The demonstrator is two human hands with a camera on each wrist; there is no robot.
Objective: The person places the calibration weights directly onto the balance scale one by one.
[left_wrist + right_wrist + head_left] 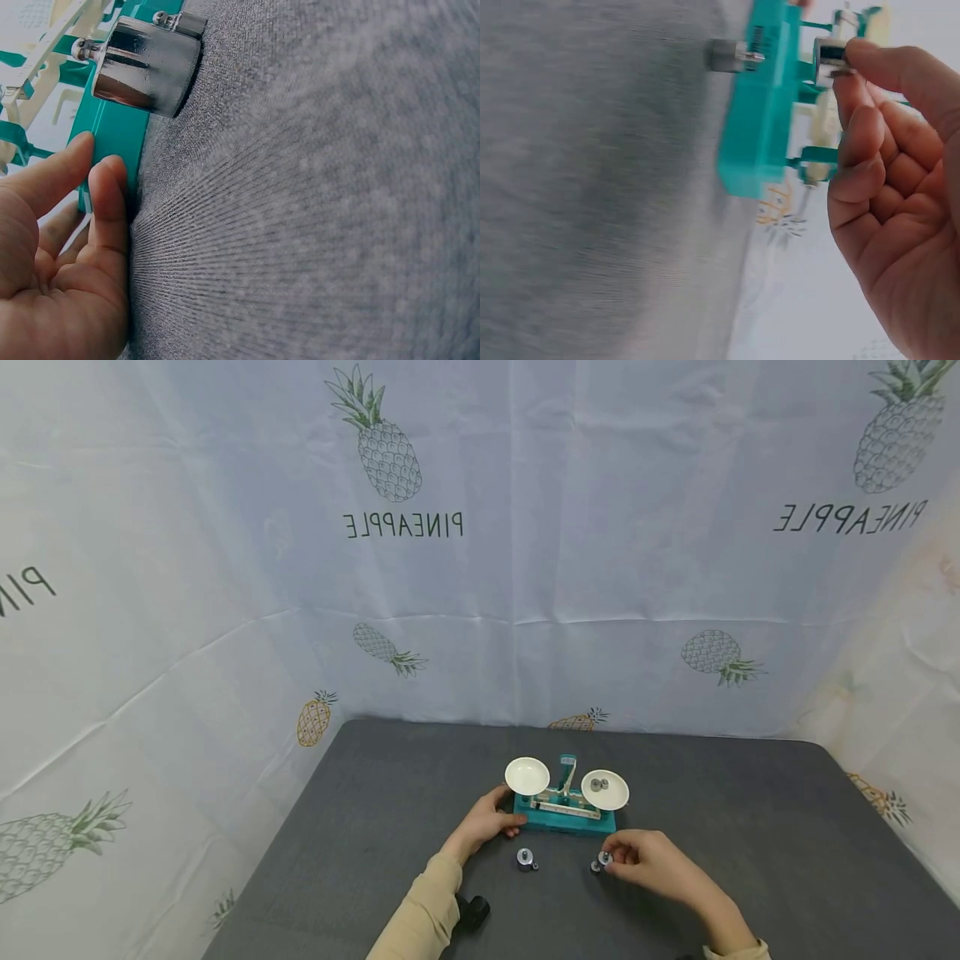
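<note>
Right hand: clamped by thumb and forefinger on one small metal weight, other fingers bent toward the palm. Held clear of the tabletop in the right wrist view, just in front of the balance scale.

Second small weight: standing on the table, knob upward, just beside the held piece in the head view.

Left hand: clamped on the left end of the scale's green base, thumb at the near upper edge, fingers bent around the end.

Balance scale: green base with pale beam and upright centre post, placed beyond both hands. Left pan: white, round, bare. Right pan: white, round, holding two small grey weights side by side.

Large metal weight: shiny, knobbed, upright in front of the base, between the hands. Tiny weight: just beside the large one.

Black object: partly hidden by the left sleeve; kind not discernible.

Table: dark grey, rounded far corners.

Backdrop cloth: pale, creased, printed with pineapples and mirrored lettering.
</note>
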